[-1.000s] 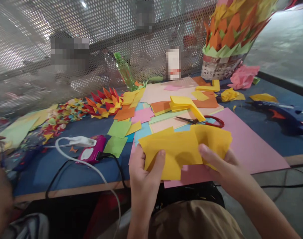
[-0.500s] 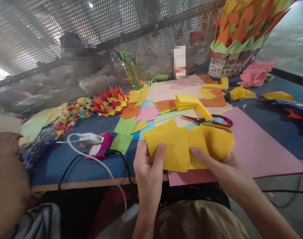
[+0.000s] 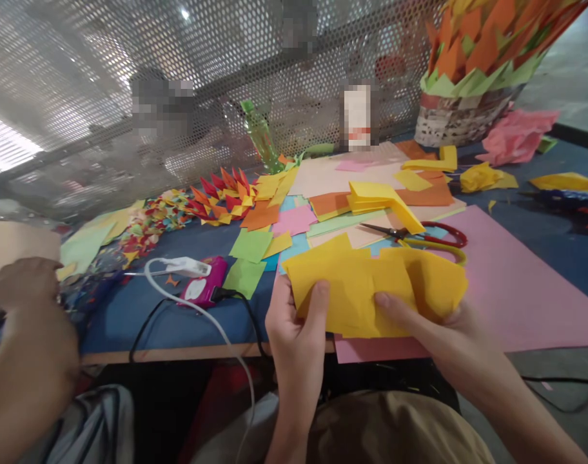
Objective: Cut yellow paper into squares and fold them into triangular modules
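Observation:
Yellow paper (image 3: 347,283), in overlapping folded pieces, is held up over the table's front edge. My left hand (image 3: 301,325) pinches its left side, thumb on the near face and fingers behind. On the right part, my right hand (image 3: 434,328) grips it with the thumb pressed on the front and the fingers mostly hidden behind. Just beyond the paper lie scissors (image 3: 400,233) with dark blades and red and yellow handles. A folded yellow strip (image 3: 383,201) rests behind them. Under and to the right of my hands spreads a large pink sheet (image 3: 521,290).
At the left, a co-worker's hand (image 3: 26,280) holds a pale sheet (image 3: 16,245). A magenta box (image 3: 204,283) with cables sits left of my hands. Farther back stand a green bottle (image 3: 260,135), red-orange folded paper (image 3: 226,196) and a woven basket (image 3: 446,119).
The yellow pieces have been drawn closer together, narrowing the gap between them. The whole view has shifted, and more of the co-worker's arm shows at the left.

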The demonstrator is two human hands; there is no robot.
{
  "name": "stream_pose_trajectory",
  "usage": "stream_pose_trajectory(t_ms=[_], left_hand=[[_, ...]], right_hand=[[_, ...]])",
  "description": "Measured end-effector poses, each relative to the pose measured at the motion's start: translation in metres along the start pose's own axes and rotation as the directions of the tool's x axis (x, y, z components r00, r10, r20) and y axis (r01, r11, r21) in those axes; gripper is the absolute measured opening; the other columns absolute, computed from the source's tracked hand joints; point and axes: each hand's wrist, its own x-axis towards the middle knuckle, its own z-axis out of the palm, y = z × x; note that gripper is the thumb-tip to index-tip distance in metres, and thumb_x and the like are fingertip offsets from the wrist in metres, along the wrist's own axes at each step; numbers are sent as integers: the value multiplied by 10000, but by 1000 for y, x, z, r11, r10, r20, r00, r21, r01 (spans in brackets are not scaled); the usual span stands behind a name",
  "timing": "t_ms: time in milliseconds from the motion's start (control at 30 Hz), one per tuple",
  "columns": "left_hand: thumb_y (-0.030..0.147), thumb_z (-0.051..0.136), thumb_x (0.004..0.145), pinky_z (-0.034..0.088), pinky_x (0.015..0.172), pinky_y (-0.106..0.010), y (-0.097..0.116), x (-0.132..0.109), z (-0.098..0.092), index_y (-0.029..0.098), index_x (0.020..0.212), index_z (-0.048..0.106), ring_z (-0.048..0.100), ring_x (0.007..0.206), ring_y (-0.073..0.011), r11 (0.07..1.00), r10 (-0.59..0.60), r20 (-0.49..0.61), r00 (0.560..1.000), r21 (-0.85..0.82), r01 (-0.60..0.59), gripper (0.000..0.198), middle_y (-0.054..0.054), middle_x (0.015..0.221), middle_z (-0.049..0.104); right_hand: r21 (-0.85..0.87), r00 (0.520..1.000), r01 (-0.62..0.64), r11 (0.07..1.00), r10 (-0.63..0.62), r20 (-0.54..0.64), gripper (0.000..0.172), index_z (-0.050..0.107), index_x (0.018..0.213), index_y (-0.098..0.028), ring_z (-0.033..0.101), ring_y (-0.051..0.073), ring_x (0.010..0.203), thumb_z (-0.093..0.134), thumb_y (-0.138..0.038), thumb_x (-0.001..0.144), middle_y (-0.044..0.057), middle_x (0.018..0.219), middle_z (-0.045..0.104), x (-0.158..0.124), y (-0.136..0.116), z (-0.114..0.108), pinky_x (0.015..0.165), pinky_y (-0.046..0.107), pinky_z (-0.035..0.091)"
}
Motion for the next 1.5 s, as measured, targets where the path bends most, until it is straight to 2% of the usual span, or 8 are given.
stream_pose_trajectory(t_ms=[167, 433, 633, 733, 867, 1133, 1400, 1500], left_hand=[[478, 842, 967, 629, 767, -260, 5, -3, 0, 210, 1154, 721, 772, 993, -221, 999, -35, -1, 999, -9, 35, 349, -70, 1152, 804], [474, 869, 941, 662, 753, -266, 5, -5, 0, 220, 1216, 731, 788, 930, -214, 998, -51, -16, 999, -40, 50, 399, -66, 1152, 814], [412, 868, 958, 667, 845, -259, 5, -7, -1, 225, 1191, 756, 789, 907, -175, 995, -38, -12, 999, -91, 37, 319, -48, 1165, 815], [405, 858, 965, 665, 861, -261, 4, -7, -1, 227, 1196, 758, 787, 943, -186, 996, -26, -6, 1000, -91, 25, 308, -44, 1131, 814], [413, 850, 968, 663, 825, -260, 4, -5, -1, 239, 1212, 751, 784, 966, -200, 997, -32, -1, 999, -77, 32, 316, -44, 1140, 811], [487, 864, 945, 596, 654, -218, 4, -3, -5, 222, 1130, 715, 718, 803, -162, 1000, -27, -66, 997, -5, 27, 355, -27, 1017, 770], [464, 823, 987, 657, 857, -297, 5, -2, -7, 246, 1259, 710, 782, 1040, -225, 999, 35, -93, 995, 6, -34, 366, -50, 1213, 790], [433, 847, 966, 656, 806, -273, 3, -4, -6, 235, 1293, 710, 788, 1033, -230, 1000, 7, -9, 1000, -23, -7, 406, -68, 1217, 789]], right_hand=[[22, 997, -76, 997, 75, 32, 582, 819, 1283, -297, 843, 349, 1080, 987, -528, 776, 105, 1262, 845, 0, 5, -4, 839, 384, 741], [59, 991, -126, 990, 123, 60, 625, 800, 1316, -307, 842, 329, 1045, 987, -542, 768, 99, 1283, 834, -2, 4, -3, 881, 415, 741], [91, 984, -150, 985, 157, -79, 573, 799, 1283, -305, 835, 340, 1096, 966, -553, 794, 94, 1278, 838, -11, -8, 8, 863, 386, 743], [77, 991, -124, 989, 127, -38, 576, 809, 1259, -316, 841, 342, 1077, 997, -524, 756, 89, 1263, 842, -8, -5, 4, 846, 382, 746], [66, 993, -114, 991, 114, 13, 655, 778, 1319, -297, 847, 320, 1032, 1004, -531, 750, 94, 1276, 839, -4, 1, -1, 843, 375, 743], [101, 979, -168, 981, 178, -99, 680, 768, 1355, -327, 829, 316, 1116, 996, -552, 754, 61, 1277, 837, -14, -8, 9, 874, 359, 731], [92, 993, -104, 990, 109, -53, 662, 779, 1351, -344, 828, 342, 1138, 1002, -524, 754, 74, 1367, 813, -3, 5, -2, 891, 393, 740], [107, 992, -124, 987, 127, -19, 634, 798, 1322, -344, 834, 359, 1110, 1004, -525, 750, 73, 1318, 830, -1, 6, -3, 879, 428, 746]])
